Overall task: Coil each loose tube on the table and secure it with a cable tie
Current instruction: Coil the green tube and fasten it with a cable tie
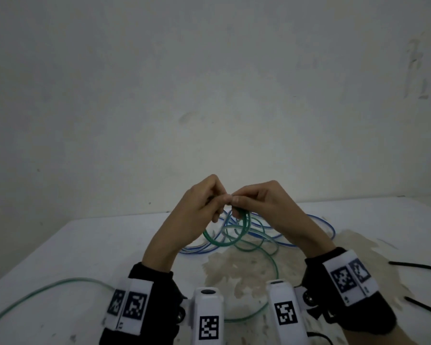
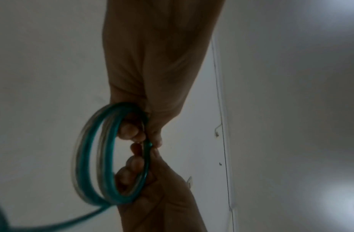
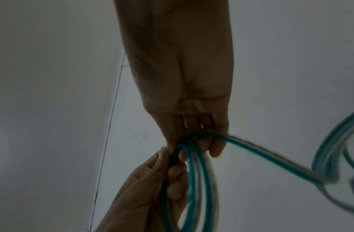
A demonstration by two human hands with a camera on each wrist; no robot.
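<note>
Both hands are raised above the white table (image 1: 85, 245), and between them they hold a small coil of green tube (image 1: 219, 243). My left hand (image 1: 219, 197) pinches the top of the coil with thumb and fingers. My right hand (image 1: 234, 199) pinches it right beside the left, fingertips touching. In the left wrist view the coil (image 2: 86, 157) shows two or three turns hanging under the left hand (image 2: 150, 136) and the right hand (image 2: 136, 166). In the right wrist view the coil (image 3: 191, 180) passes through the right hand (image 3: 191, 141) and the left hand (image 3: 172, 160). Something short and dark sits in the left fingers; I cannot tell what it is.
The green tube's loose tail (image 1: 47, 292) trails over the table to the left edge. A loose blue tube (image 1: 197, 249) lies tangled behind the coil. Two black cable ties (image 1: 418, 265) (image 1: 426, 307) lie at the right. A brownish stain (image 1: 234, 270) marks the table's middle.
</note>
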